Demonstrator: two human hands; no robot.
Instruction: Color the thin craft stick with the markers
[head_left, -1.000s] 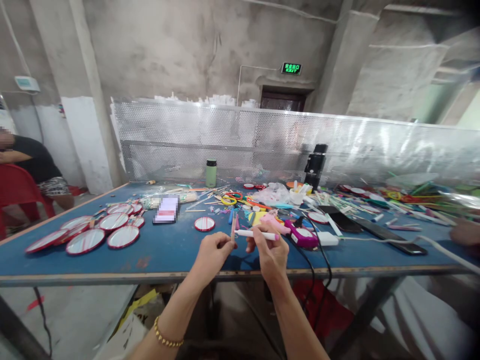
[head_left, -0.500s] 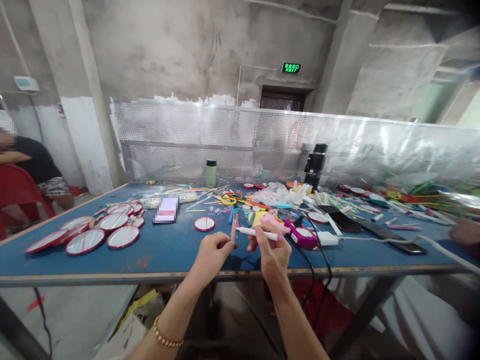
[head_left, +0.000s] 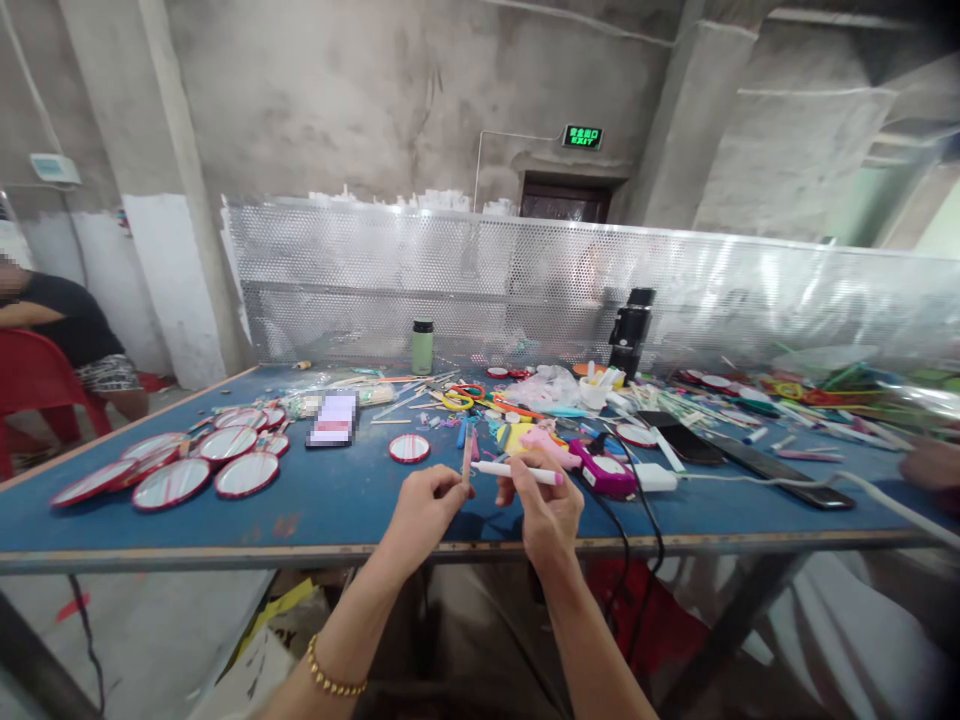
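A thin stick (head_left: 466,465) is pinched between the thumb and fingers of the left hand (head_left: 433,503) and is held roughly upright above the front part of the blue table (head_left: 337,505). A white marker (head_left: 521,471) is gripped like a pen in the closed fingers of the right hand (head_left: 551,512); its tip is pointed at the stick's side, but whether contact is made cannot be told. The marking of the stick is judged to be under way: the tip is uncapped and lined up, yet how much is coloured and how much is left cannot be made out. Beyond the hands, a small round mirror (head_left: 409,448) is seen lying alone, and a purple box (head_left: 606,474) is placed near the right hand. Farther left, a cluster of red-rimmed mirrors (head_left: 246,474) is laid out, partly overlapped.
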